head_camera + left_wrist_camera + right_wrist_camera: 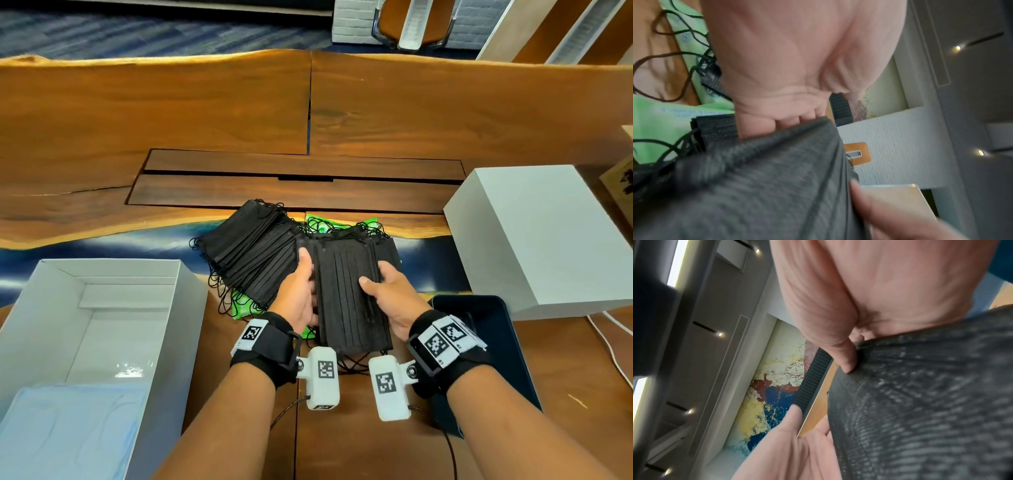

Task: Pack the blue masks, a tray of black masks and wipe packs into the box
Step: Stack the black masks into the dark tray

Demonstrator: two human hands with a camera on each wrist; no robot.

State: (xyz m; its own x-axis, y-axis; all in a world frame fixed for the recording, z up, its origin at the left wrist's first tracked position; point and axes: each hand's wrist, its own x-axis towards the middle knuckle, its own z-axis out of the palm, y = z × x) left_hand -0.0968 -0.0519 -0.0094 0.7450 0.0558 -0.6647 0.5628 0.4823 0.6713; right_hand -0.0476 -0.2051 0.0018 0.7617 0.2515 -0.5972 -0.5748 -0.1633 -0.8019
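Black masks, one stack [352,301]: gripped between left hand [297,298] and right hand [394,295], thumbs on top, above the wooden table [171,113]. Second black stack [253,257] fanned over green wipe packs [244,308]. Blue masks [68,431] in white box [191,294]. Dark tray [507,329] at right.

Black masks stack [349,301] held between both hands; blue masks [68,428] in box [185,274]

Black masks [346,294], green wipe packs [241,310]

Wooden table [205,113]: box [191,308], tray [513,342], masks [250,253]
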